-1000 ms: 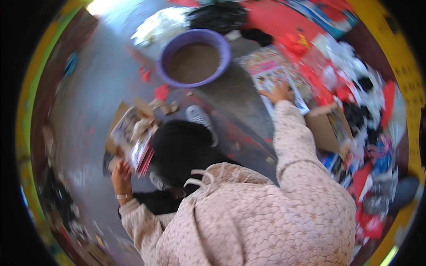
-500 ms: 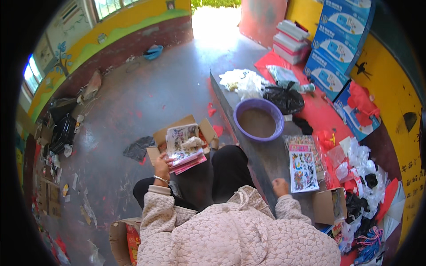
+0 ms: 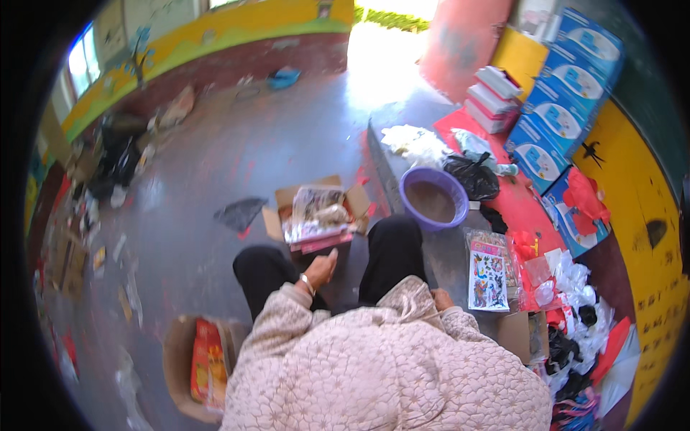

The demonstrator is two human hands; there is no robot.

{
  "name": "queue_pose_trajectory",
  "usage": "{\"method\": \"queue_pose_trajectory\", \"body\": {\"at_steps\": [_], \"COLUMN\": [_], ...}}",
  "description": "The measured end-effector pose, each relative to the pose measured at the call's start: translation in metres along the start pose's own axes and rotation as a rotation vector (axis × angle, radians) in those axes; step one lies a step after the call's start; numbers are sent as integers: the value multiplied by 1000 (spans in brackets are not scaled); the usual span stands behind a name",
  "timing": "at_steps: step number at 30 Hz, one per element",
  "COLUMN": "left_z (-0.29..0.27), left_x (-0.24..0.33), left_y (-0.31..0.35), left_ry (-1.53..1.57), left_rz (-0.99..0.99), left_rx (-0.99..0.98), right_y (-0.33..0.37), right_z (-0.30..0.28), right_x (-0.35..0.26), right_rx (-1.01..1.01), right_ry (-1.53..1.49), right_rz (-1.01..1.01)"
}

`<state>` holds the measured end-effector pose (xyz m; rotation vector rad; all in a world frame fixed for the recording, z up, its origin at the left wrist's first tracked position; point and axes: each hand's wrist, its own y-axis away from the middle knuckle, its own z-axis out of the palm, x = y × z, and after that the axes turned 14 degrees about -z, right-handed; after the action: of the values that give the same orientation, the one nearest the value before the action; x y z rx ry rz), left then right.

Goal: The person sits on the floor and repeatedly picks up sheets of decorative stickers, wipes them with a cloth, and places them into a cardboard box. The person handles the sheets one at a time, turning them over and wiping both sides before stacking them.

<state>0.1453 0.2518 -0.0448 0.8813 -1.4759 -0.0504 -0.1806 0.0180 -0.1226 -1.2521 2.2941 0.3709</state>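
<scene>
My left hand (image 3: 321,270) is over my lap, just short of the cardboard box (image 3: 290,195) on the floor. Its fingers look loosely stretched, somewhat blurred, and I see nothing in them; a pale bangle circles the wrist. In the box lies a stack of printed sticker sheets (image 3: 316,203) with pink ones at the bottom and a crumpled whitish piece on top. My right hand (image 3: 443,299) rests by the low bench's edge, partly behind my sleeve, its fingers curled with nothing visible in them. Near it, a sticker sheet with colourful figures (image 3: 489,281) lies on the bench.
A purple basin (image 3: 433,199) of murky water stands on the bench (image 3: 388,159), beside a black plastic bag (image 3: 472,177). Blue cartons (image 3: 568,108) are stacked at the right. Plastic bags (image 3: 575,287) pile up nearer. Another open box (image 3: 180,359) with red packets sits at left.
My left hand has come off the sticker sheets in the box and drawn back toward my lap. My right hand has shifted slightly inward along the bench. The view has turned a little left.
</scene>
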Motion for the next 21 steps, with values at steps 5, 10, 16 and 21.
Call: {"method": "queue_pose_trajectory", "body": {"at_steps": [5,10,16,21], "left_z": [16,20,14,22], "left_x": [-16,-12,-49,-34], "left_y": [11,16,-18,-10], "left_ry": [-147,-129,-288,-269], "left_rz": [108,-115,91,-66], "left_rx": [-251,-172,-48,-141], "right_y": [22,30,17,10], "right_z": [13,3,-11,-6], "right_x": [29,40,-6,7], "right_rx": [-86,-175,-295,-359], "right_ry": [-170,-50,-15,24], "right_rz": [80,26,61,44]}}
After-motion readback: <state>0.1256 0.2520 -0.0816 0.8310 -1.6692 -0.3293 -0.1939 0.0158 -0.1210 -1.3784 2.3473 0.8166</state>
